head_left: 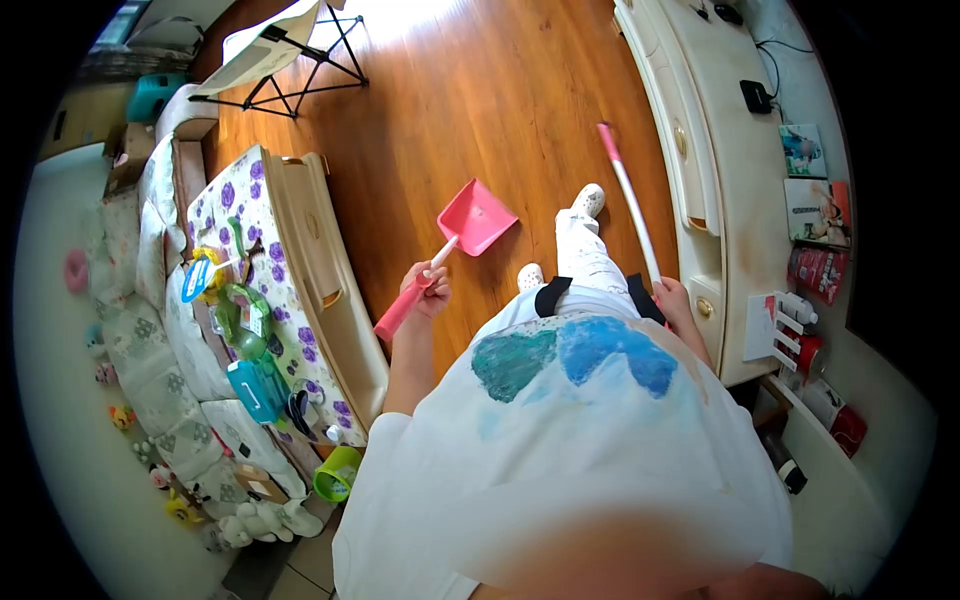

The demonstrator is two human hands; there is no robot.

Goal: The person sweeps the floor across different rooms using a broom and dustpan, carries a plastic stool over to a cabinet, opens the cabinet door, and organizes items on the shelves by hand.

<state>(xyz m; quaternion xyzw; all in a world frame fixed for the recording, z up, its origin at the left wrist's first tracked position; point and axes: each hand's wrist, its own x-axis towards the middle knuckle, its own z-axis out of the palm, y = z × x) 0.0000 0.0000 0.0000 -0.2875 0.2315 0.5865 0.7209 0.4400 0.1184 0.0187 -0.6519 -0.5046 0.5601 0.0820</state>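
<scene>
My left hand (428, 291) is closed round the handle of a pink dustpan (482, 215), just below its thick pink grip. The pan points forward over the wooden floor; whether it touches the boards I cannot tell. In my right hand (676, 303), near my hip, is the white pole of what looks like a broom (632, 207). A narrow pink end of this pole points away from me, alongside the right cabinet. No bristles show, and some pink is partly hidden by the hand.
On the left stands a coffee table (318, 255) with a flowered cloth and several items, before a sofa (150, 350) with plush toys. A green bin (337, 474) is near its end. A cream cabinet (690, 150) lines the right; a folding chair (285, 50) stands ahead.
</scene>
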